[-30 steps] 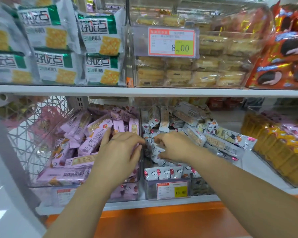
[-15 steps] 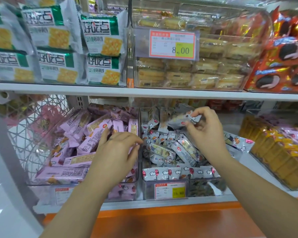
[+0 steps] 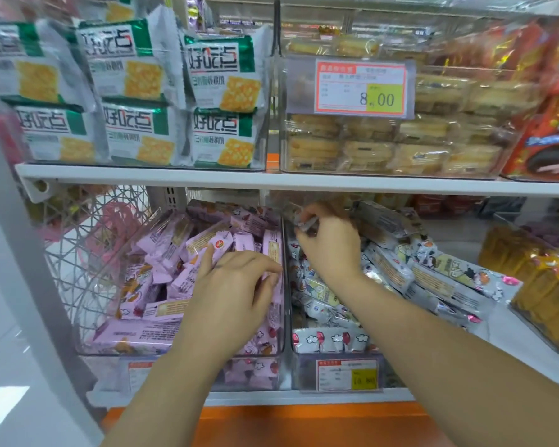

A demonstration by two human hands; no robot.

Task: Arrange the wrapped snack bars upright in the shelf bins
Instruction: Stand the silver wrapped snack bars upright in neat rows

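Your right hand (image 3: 328, 245) pinches one small grey-white snack bar (image 3: 306, 222) between the thumb and the fingertips and holds it over the back left corner of the right bin (image 3: 304, 366), close under the upper shelf board (image 3: 304, 182). Your left hand (image 3: 236, 295) grasps nothing. Its fingers lie relaxed and a little spread on the pink bars (image 3: 181, 253) in the left bin (image 3: 104, 351), just beside the wall between the two bins. The task seems to be only in its early part. At the front edge of the right bin a short front row (image 3: 329, 339) of bars stands side by side against the clear wall, and this looks like the finished part. Behind it the grey-white heap (image 3: 384, 266) lies tilted and crossed, and some longer packs (image 3: 459, 285) lean out over the right edge of this bin. The pink bars point in nearly every direction, so probably you have most of both bins left to set upright.
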